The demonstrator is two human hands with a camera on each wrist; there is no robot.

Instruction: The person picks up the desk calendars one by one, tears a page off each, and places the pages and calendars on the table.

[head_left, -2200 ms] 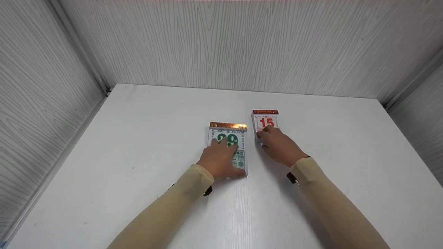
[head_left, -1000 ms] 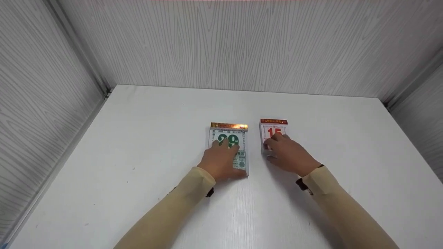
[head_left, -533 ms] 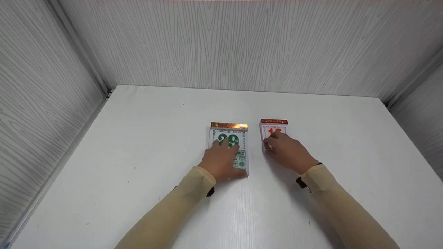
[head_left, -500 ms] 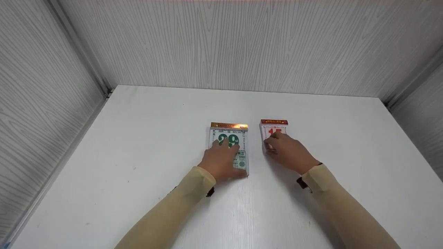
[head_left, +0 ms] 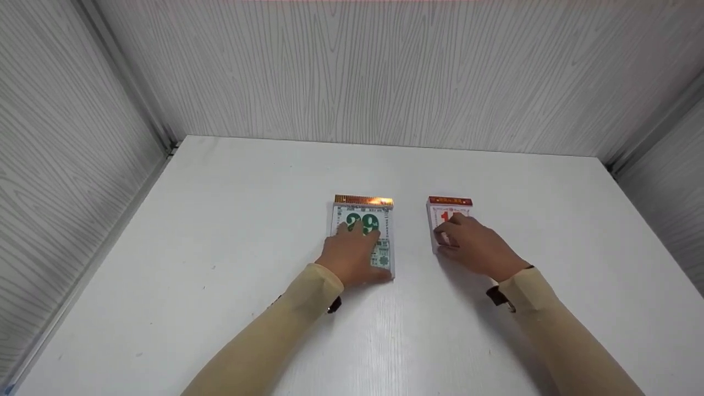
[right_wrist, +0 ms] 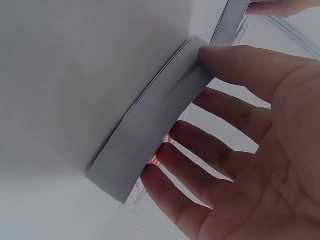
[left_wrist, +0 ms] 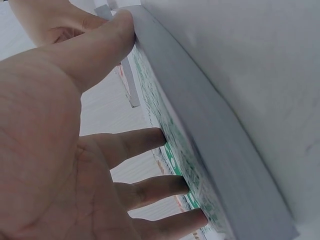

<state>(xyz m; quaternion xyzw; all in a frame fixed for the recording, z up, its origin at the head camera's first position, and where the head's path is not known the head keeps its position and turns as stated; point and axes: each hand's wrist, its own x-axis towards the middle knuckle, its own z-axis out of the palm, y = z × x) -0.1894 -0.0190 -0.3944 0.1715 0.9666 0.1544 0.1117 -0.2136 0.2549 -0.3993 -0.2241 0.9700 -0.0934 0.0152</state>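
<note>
A tear-off calendar (head_left: 384,256) with a green 29 and a gold header strip lies flat on the white table. My left hand (head_left: 351,254) rests on it, fingers spread and fairly straight on the page. In the left wrist view, its thumb (left_wrist: 120,30) presses the corner of the page block's near edge. To the right lies a smaller calendar (head_left: 440,210) with a red header and red number, partly covered by my right hand (head_left: 479,247). That hand grips its near end: bent fingertips on the page, thumb (right_wrist: 212,57) against the page edge.
The white tabletop (head_left: 247,220) spreads around both calendars. Wood-grained panels stand at the back (head_left: 374,71) and on both sides. A narrow strip of table separates the two calendars. Long beige sleeves (head_left: 264,341) reach in from the front.
The smaller calendar has slid rightward and toward the front with my right hand, widening the gap between the calendars. My left hand and the larger calendar stay in place.
</note>
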